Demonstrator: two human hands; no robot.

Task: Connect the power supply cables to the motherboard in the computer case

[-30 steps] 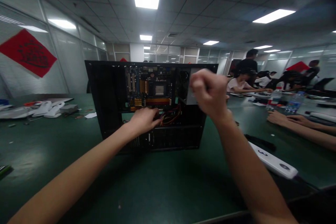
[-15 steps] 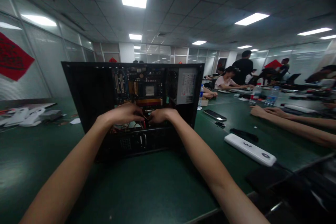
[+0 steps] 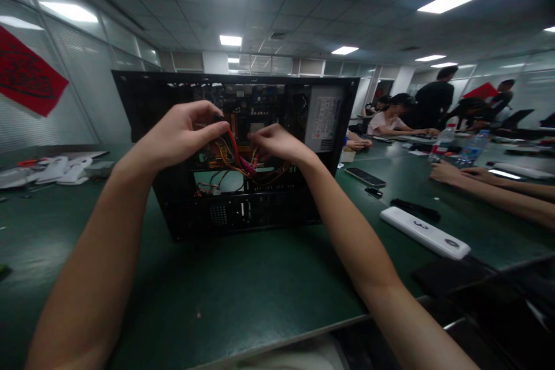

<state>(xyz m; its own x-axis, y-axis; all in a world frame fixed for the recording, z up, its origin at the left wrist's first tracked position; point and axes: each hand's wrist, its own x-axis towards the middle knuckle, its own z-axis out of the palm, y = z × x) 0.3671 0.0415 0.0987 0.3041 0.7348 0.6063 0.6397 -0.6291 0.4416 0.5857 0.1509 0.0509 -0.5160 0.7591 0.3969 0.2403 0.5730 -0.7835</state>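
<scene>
Open computer case (image 3: pixel 173 196) stands upright near the middle of the green table (image 3: pixel 260 295), toward its far edge. Left hand (image 3: pixel 177 136) pinches a bundle of red and yellow wires (image 3: pixel 234 157) inside it; right hand (image 3: pixel 277 141), just beside, closes on the same bundle. Step in hand looks like sorting cables; next move likely calls for separating one connector without straining the rest.

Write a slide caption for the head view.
Both hands, left hand and right hand, lift coloured cables inside an open computer case.
</scene>
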